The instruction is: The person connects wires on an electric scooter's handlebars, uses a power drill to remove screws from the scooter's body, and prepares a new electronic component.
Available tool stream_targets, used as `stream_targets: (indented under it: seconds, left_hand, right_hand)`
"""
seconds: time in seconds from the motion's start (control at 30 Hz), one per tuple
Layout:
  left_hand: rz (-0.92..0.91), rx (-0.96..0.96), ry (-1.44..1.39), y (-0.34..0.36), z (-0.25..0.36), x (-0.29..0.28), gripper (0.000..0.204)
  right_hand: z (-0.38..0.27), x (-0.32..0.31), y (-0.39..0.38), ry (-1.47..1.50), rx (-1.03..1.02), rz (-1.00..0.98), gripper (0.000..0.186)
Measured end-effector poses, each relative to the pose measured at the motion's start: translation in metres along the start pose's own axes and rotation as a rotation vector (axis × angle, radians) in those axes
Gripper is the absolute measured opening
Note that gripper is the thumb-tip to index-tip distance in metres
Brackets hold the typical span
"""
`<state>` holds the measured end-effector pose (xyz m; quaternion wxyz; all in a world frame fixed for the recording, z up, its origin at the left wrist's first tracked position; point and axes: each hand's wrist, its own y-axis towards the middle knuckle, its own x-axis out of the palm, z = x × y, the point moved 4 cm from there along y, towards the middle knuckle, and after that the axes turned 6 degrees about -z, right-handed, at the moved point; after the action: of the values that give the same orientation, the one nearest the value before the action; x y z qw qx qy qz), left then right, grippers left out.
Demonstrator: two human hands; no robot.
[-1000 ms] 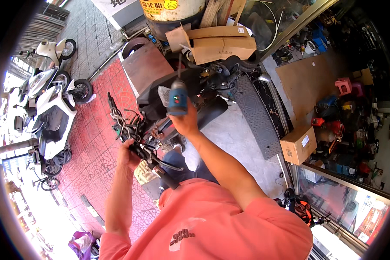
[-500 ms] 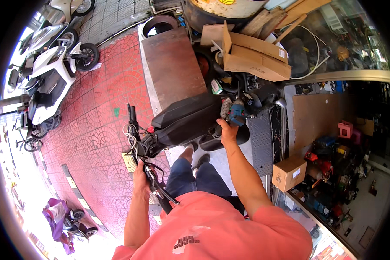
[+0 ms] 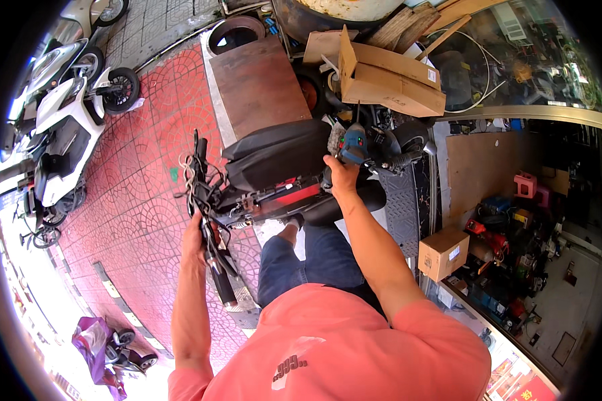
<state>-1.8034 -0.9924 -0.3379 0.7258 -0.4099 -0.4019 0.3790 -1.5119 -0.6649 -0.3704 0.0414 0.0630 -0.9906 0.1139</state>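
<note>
**Steadying the scooter, drill at the seat**

My right hand grips a blue power drill at the rear of the black scooter seat; my left hand clenches its handlebar. Next, I judge, calls for holding the drill steady. Red paving lies beneath.

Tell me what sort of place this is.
Most likely the pavement in front of a small motorbike repair shop. A stripped motorbike stands on red paving, the right hand holds a blue power tool at it, parked scooters line the kerb, and cluttered shop shelves open alongside.
</note>
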Motion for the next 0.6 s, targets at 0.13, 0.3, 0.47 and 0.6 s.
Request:
stream_targets:
  seconds: [0.13,0.3,0.47,0.6]
  left_hand:
    - [-0.117,-0.002,0.063,0.038,0.061,0.022,0.035]
    - [-0.336,0.139,-0.019,0.107,0.121,0.03,0.023]
    - [-0.472,0.282,-0.099,0.155,0.152,0.034,0.016]
    - [-0.303,0.037,-0.371,0.189,0.162,0.032,0.021]
  right_hand:
    - [-0.005,0.027,0.045,-0.027,0.131,-0.101,0.039]
    - [-0.006,0.07,0.104,-0.217,0.061,-0.225,0.025]
    - [0.022,0.09,0.15,-0.21,0.159,-0.348,0.019]
    - [0.037,0.126,0.194,-0.248,0.251,-0.503,0.024]
